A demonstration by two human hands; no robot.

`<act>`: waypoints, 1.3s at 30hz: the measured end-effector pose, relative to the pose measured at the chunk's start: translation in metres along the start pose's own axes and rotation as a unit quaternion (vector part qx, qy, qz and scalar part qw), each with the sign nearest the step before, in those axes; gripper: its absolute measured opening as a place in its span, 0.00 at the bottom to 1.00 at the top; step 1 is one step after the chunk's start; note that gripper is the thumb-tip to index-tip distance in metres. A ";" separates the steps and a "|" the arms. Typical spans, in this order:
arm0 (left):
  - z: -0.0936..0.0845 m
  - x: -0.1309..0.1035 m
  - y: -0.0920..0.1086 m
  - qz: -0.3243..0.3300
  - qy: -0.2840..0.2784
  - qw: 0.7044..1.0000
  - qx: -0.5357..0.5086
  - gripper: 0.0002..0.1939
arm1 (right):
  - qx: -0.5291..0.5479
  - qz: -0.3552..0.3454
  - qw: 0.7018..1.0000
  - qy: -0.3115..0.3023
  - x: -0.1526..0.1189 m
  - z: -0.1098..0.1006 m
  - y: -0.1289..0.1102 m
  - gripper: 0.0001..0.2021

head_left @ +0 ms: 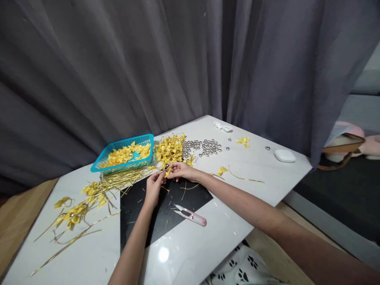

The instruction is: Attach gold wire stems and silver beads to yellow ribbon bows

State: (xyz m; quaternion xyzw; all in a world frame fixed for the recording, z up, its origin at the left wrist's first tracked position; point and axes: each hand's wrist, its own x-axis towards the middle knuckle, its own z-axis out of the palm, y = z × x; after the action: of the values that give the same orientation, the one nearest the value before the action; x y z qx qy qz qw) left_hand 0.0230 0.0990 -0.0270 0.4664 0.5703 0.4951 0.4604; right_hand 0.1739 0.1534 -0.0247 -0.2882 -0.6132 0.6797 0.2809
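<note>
Fingers of left hand [154,187] and right hand [181,171]: tips meeting, pinching one small yellow satin ribbon bow [168,172] between them. Both forearms extended forward, wrists low over the white marble-pattern table [267,174]. Bow: glossy, folded, held just above the table's black triangular inlay [166,213], near the heap of loose yellow bows [169,149].
</note>
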 end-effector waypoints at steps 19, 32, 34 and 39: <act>-0.004 0.005 -0.008 0.011 0.002 0.999 -0.032 0.16 | -0.153 -0.173 0.970 0.080 -0.008 0.005 0.001 0.21; -0.005 0.003 -0.006 0.038 -0.020 0.998 -0.038 0.15 | -0.299 -0.238 0.914 0.135 -0.010 0.002 -0.001 0.08; -0.005 0.003 -0.006 0.039 -0.027 0.998 -0.041 0.14 | -0.318 -0.238 0.910 0.118 -0.014 0.002 -0.006 0.08; -0.007 0.000 -0.002 0.040 -0.050 0.996 -0.055 0.10 | -0.332 -0.206 0.918 0.069 -0.019 0.003 -0.014 0.07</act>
State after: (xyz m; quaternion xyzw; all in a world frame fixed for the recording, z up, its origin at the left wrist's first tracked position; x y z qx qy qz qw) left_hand 0.0159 0.0980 -0.0288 0.4876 0.4990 0.5197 0.4931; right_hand 0.1852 0.1384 -0.0100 -0.2784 -0.8284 0.3426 0.3448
